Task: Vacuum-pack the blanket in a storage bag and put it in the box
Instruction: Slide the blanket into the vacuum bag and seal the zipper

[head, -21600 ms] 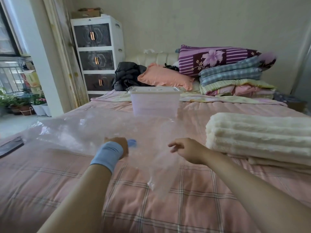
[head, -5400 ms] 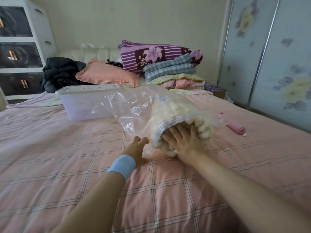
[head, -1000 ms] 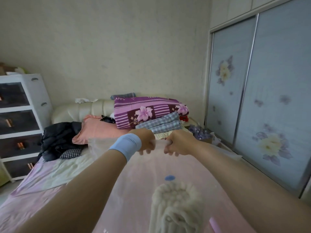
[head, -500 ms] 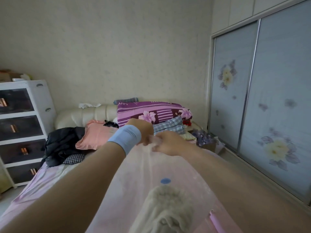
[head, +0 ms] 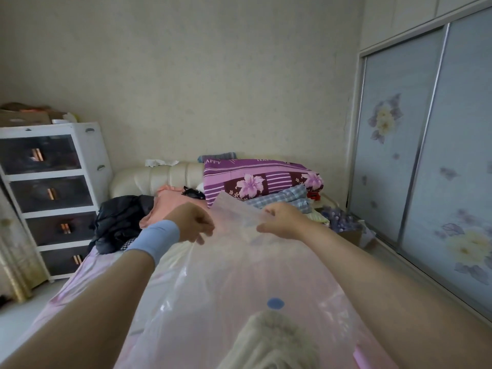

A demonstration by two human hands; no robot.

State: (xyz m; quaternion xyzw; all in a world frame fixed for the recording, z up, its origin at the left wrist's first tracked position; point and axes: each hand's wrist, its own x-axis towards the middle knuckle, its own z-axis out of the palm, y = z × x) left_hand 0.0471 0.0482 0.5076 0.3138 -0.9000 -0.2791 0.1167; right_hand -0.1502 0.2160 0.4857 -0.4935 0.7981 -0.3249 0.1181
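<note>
I hold the clear storage bag (head: 229, 267) up in front of me over the bed. The cream blanket (head: 271, 342) sits inside at the bottom of the bag, below a blue round valve (head: 275, 303). My left hand (head: 193, 222), with a light blue wristband, pinches the bag's top edge on the left. My right hand (head: 282, 221) pinches the same edge a short way to the right. The storage box is hidden from view.
A pink checked bed (head: 80, 283) lies below the bag. Stacked quilts with a purple flowered one (head: 255, 179), a pink pillow (head: 170, 201) and dark clothes (head: 119, 219) lie at the headboard. A white drawer cabinet (head: 53, 193) stands left, sliding wardrobe doors (head: 426, 161) right.
My hands were close together on the bag's top edge; now they have moved apart along it. A corner of the bag's mouth now stands up between them.
</note>
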